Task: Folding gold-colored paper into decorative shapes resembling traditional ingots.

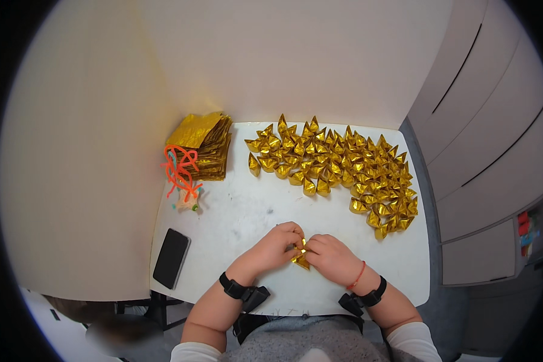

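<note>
1. Pale, plain walls stood behind and to the left of a white table with rounded corners, and light grey cabinets with dark slits lined the right side.
2. Done, by the look of it: a large crowd of shiny gold foil pieces folded into small boat shapes with pointed tips covered the far middle of the table and ran down its right side, many of them touching.
3. In hand: one small, partly hidden piece of creased gold foil was at the near middle of the table, between the two hands. The left hand had its fingers curled in a pinch on it; the right hand pinched it from the other side. Fingers covered much of it, so its stage of folding could not fairly be told.
4. Left, it seemed: a thick stack of flat, square gold foil sheets lay at the far left corner, apparently unfolded, so the work looked well advanced but unfinished.
5. Apart from the work, a black rectangular phone lay near the left edge.
</note>
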Demonstrator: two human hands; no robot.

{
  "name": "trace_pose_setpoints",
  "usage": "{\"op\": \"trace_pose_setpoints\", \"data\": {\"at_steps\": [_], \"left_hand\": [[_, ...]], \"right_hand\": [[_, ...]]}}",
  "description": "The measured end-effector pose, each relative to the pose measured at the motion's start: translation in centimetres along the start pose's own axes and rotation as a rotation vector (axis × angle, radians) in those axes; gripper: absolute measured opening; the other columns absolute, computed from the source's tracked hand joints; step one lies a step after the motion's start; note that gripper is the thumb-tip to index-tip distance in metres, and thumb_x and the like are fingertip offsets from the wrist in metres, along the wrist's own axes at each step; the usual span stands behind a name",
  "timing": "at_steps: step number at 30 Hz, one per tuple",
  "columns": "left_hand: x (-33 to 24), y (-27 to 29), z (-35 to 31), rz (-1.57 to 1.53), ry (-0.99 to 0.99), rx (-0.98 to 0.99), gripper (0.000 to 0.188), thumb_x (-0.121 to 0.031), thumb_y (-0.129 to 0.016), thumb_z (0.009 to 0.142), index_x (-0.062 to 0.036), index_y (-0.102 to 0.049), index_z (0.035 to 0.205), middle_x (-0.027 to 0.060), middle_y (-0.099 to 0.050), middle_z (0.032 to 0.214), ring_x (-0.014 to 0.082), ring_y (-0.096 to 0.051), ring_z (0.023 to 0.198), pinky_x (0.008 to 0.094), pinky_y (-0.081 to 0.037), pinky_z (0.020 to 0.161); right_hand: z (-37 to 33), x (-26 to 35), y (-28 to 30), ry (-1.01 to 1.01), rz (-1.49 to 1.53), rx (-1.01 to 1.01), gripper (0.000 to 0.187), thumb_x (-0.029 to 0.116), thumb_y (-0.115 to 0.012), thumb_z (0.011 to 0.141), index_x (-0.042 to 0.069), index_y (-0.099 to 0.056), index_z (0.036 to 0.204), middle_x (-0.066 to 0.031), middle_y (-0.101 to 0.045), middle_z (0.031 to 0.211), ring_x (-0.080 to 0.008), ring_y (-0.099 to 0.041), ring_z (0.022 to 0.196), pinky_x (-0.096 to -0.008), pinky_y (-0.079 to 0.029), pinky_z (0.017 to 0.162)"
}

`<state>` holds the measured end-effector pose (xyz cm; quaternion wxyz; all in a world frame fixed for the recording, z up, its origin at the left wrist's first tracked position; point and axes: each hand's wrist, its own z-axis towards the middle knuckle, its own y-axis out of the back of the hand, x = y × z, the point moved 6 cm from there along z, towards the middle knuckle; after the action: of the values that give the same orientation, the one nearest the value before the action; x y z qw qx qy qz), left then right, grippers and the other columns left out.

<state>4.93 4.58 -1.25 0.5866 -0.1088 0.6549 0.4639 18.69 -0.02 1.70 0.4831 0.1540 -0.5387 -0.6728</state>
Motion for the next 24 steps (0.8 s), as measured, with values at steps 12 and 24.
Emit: {"op": "trace_pose_setpoints", "data": {"at_steps": [12,24], "left_hand": [[-0.5,-0.4,-0.3,0.06,0.021,-0.017,0.026,0.001,-0.079,0.074,-0.0087,-0.077,0.098,0.0072,-0.064,0.108,0.0248,-0.061,0.1,0.0348,-0.051,0.085],[-1.0,0.8,-0.7,0.255,0.093,0.134,0.039,-0.006,-0.08,0.073,-0.0174,-0.076,0.11,-0.0015,-0.063,0.125,0.026,-0.054,0.114,0.0433,-0.038,0.102]], "right_hand": [[-0.4,-1.8,0.8,-0.066,0.303,0.072,0.012,0.005,-0.074,0.079,0.007,-0.073,0.091,-0.0039,-0.069,0.094,-0.0261,-0.062,0.094,-0.0388,-0.052,0.087],[-0.5,-3.3,-0.4,-0.368,0.443,-0.118,0.015,0.005,-0.074,0.081,0.006,-0.06,0.079,-0.0085,-0.061,0.089,-0.0305,-0.057,0.087,-0.0397,-0.047,0.08]]}}
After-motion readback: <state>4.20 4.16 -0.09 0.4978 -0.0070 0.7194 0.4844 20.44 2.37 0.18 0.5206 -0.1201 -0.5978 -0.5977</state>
